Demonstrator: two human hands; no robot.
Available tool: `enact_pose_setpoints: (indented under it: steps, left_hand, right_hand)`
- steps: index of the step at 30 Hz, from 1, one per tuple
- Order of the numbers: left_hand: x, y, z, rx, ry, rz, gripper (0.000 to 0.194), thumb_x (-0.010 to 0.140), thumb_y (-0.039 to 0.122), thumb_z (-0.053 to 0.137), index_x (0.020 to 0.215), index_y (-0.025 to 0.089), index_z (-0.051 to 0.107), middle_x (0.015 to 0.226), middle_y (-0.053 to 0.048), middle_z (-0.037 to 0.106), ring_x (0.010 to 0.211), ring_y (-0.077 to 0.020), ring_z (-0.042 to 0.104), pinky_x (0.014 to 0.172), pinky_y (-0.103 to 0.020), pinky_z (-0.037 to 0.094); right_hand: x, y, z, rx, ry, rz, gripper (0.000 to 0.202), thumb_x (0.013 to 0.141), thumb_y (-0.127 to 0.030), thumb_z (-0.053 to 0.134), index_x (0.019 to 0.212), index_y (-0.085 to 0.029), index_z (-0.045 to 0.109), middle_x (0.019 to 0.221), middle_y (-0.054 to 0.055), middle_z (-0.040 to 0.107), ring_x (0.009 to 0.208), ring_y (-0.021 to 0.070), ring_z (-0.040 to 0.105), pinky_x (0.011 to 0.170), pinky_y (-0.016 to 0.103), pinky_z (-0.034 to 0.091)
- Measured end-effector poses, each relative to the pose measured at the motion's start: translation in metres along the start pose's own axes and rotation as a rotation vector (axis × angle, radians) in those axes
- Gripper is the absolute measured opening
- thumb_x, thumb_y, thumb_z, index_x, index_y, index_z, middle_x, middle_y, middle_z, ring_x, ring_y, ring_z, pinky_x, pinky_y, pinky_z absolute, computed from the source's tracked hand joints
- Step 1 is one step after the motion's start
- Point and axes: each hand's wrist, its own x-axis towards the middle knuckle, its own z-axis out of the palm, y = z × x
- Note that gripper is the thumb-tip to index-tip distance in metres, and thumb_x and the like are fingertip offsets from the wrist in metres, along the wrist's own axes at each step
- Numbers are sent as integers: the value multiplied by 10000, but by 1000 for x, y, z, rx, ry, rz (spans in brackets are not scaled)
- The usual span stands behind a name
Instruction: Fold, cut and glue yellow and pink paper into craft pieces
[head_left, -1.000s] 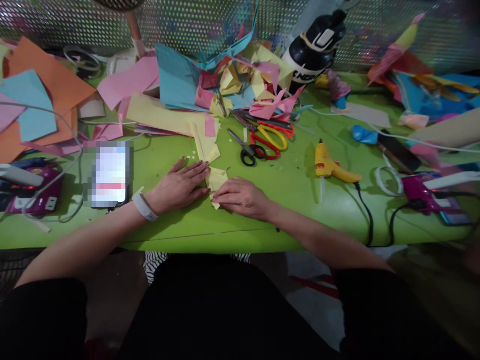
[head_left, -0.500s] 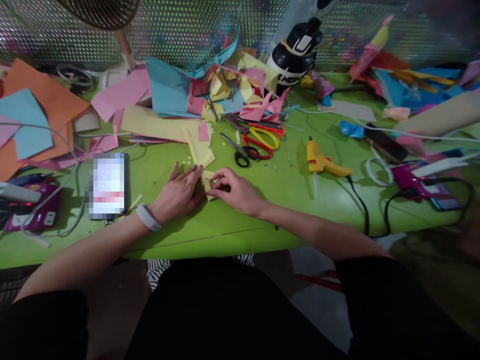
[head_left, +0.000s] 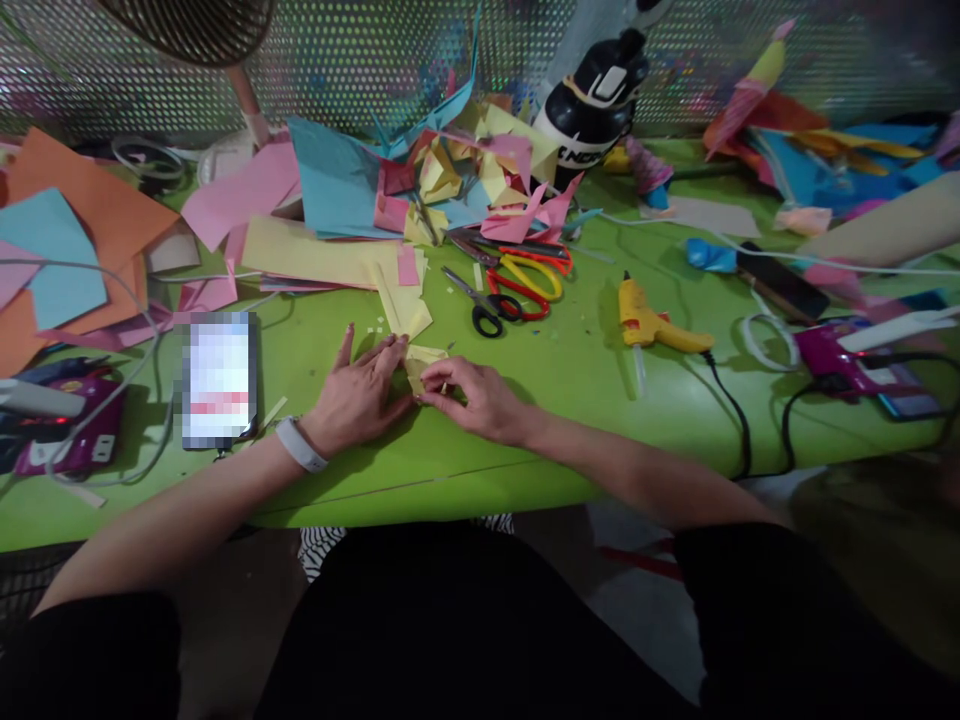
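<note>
Unmoved: yellow paper point(head_left: 424, 357) between hands point(head_left: 420, 392)

The phone point(head_left: 219, 380) screen left of the folded yellow paper point(head_left: 421, 360) is blurred; both hands cover part of that paper.

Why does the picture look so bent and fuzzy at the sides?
Head view: the wide lens bows the green table edge; the hands and yellow paper in the centre are fairly sharp, the right side smears, the phone screen is pixelated, and the lap is dark.
</note>
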Motion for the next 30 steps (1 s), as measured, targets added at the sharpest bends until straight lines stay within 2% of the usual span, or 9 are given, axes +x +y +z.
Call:
enact_pose_setpoints:
  steps: [3, 8, 15, 23, 30]
  left_hand:
    - [1, 1, -1, 22, 9, -5, 693, 956, 509, 485, 1492, 132, 259, 1439, -180, 542, 1359, -310, 493, 1225, -600, -23]
    - [3, 1, -4, 37, -17, -8, 692, 938, 485, 506, 1483, 131, 271, 1459, -176, 524, 1357, -315, 495, 1219, -605, -62]
    - [3, 1, -8, 23, -52, -31, 716, 928, 506, 506, 1485, 123, 270, 1453, -186, 525, 1355, -321, 496, 1225, -601, -45]
    - [0, -6, -10, -28, -48, 8, 743, 911, 522, 534, 1494, 143, 272, 1471, -180, 508, 1350, -316, 503, 1232, -591, 1]
    - [-1, -13, -10, -114, -57, 56, 758, 917, 514, 536, 1497, 117, 251, 1495, -213, 468, 1358, -304, 498, 1240, -528, 165]
  right_hand:
    - [0, 0, 1, 17, 14, 30, 208, 958, -377, 553, 1072, -205, 525, 925, 73, 715, 838, 198, 714, 728, 375, 603]
    - [3, -7, 1, 88, 12, 215, 249, 938, -377, 580, 1115, -220, 503, 928, 56, 716, 859, 202, 707, 761, 394, 599]
    - [8, -14, 0, 133, -22, 318, 229, 938, -337, 590, 1103, -217, 487, 943, 59, 713, 862, 204, 697, 766, 399, 584]
    - [12, -14, 3, 71, -46, 343, 255, 940, -280, 579, 1155, -186, 477, 877, 57, 710, 746, 189, 676, 680, 381, 591]
    - [12, -3, 7, 0, -37, 307, 252, 984, -337, 487, 1202, -212, 498, 892, 65, 716, 749, 190, 685, 672, 390, 610]
